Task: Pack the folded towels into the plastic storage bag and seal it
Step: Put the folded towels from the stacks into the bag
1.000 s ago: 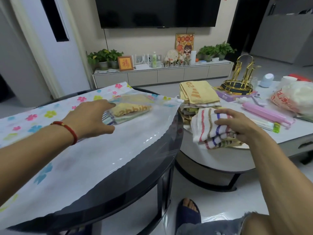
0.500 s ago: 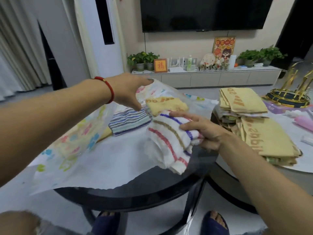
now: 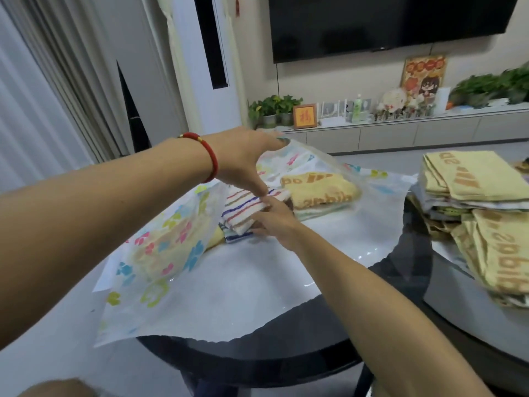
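A flower-printed plastic storage bag [image 3: 160, 253] lies across a dark round table [image 3: 400, 259]. My left hand [image 3: 246, 156] grips the bag's upper layer and holds its mouth lifted. My right hand [image 3: 272, 219] reaches into the opening and holds a folded white towel with coloured stripes [image 3: 246, 207], which rests on a blue-striped towel inside. A folded yellow towel [image 3: 320, 190] lies deeper in the bag. A stack of folded yellow towels [image 3: 475, 202] sits on the white table to the right.
A white round table [image 3: 458, 293] stands against the dark table on the right. Behind are a TV cabinet [image 3: 400, 133] with plants and ornaments, a wall-mounted TV [image 3: 386, 21] and curtains [image 3: 43, 96] at left.
My right hand has carried the striped towel from the right-hand pile into the bag's mouth. My left hand has raised the bag's top layer. The view has swung left.
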Demonstrator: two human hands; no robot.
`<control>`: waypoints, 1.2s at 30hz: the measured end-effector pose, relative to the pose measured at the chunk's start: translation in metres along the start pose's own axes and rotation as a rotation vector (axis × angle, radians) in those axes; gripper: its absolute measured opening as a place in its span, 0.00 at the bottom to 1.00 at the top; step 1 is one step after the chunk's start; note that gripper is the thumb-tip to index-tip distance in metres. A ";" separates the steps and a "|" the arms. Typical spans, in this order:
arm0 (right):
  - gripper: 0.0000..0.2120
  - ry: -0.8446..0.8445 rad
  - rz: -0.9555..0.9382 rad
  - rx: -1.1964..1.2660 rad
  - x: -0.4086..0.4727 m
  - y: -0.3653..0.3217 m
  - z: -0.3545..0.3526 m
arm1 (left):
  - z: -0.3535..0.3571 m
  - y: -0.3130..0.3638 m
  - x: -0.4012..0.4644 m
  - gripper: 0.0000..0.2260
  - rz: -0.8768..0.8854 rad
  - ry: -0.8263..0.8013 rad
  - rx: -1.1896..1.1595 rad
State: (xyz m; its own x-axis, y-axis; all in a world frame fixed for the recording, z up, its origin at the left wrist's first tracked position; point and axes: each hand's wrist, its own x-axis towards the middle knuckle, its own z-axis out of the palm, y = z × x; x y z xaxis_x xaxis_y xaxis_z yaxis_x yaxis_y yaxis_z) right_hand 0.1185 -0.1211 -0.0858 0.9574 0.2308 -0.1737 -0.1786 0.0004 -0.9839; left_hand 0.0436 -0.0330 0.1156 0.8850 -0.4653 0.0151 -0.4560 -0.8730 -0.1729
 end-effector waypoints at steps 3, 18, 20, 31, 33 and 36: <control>0.27 0.010 -0.012 -0.089 -0.014 -0.002 -0.021 | 0.005 0.005 -0.001 0.43 0.002 0.005 0.012; 0.11 0.418 -0.112 -0.486 -0.180 0.009 -0.253 | 0.056 0.077 0.033 0.39 0.135 -0.005 0.006; 0.11 0.776 -0.054 -0.829 -0.192 0.023 -0.289 | 0.061 0.087 0.040 0.39 0.141 -0.022 -0.022; 0.26 1.022 0.442 -1.010 -0.205 0.054 -0.376 | 0.081 0.100 0.049 0.37 0.129 0.001 0.002; 0.27 1.001 0.443 -0.922 -0.201 0.047 -0.378 | 0.082 0.100 0.044 0.38 0.081 0.026 0.009; 0.29 0.897 0.437 -0.754 -0.199 0.034 -0.377 | 0.084 0.095 0.033 0.34 -0.013 0.125 0.064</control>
State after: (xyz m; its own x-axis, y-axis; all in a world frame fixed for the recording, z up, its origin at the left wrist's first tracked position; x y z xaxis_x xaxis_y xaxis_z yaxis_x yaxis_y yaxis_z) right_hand 0.0079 -0.5341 -0.1006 0.7206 -0.6728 -0.1676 -0.6298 -0.5339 -0.5642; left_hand 0.0367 -0.1191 0.0168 0.8706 -0.4718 0.1394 -0.4340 -0.8700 -0.2341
